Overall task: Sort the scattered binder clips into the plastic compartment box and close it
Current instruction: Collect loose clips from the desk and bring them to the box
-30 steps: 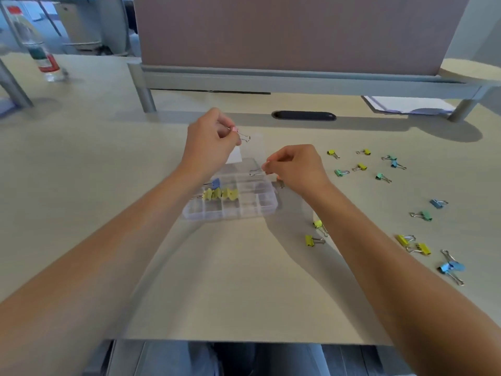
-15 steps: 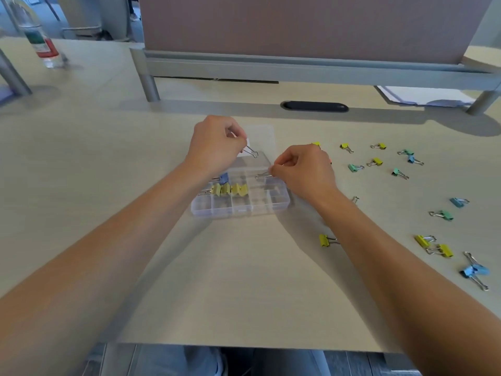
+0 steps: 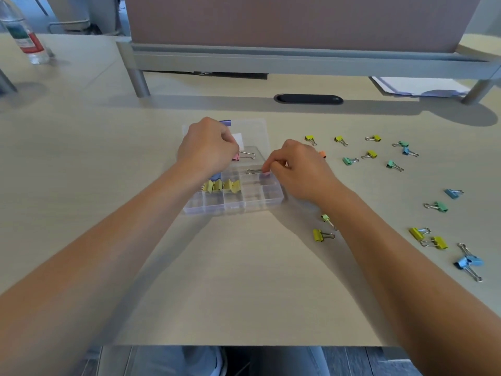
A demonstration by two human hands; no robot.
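A clear plastic compartment box [image 3: 260, 204] lies open in the middle of the desk, its lid [image 3: 254, 131] laid back flat. Several yellow clips [image 3: 222, 185] and a blue clip [image 3: 216, 177] sit in its left compartments. My left hand [image 3: 207, 147] pinches a pink binder clip [image 3: 244, 156] over the box's far row. My right hand [image 3: 298, 166] pinches another pink clip [image 3: 257, 171] over a compartment at the right. Several yellow, green and blue clips lie scattered to the right, such as a yellow clip [image 3: 321, 235] and a blue clip [image 3: 469, 263].
A water bottle [image 3: 23, 36] stands at the far left. A grey partition rail [image 3: 298, 61] on posts crosses the back, with a black cable slot [image 3: 309, 99] before it and papers [image 3: 420, 86] at the far right. The desk's front edge [image 3: 244, 344] runs below my forearms.
Both hands have lowered toward the box, each still pinching its pink clip. The camera tilted, so the box sits a little further right in view.
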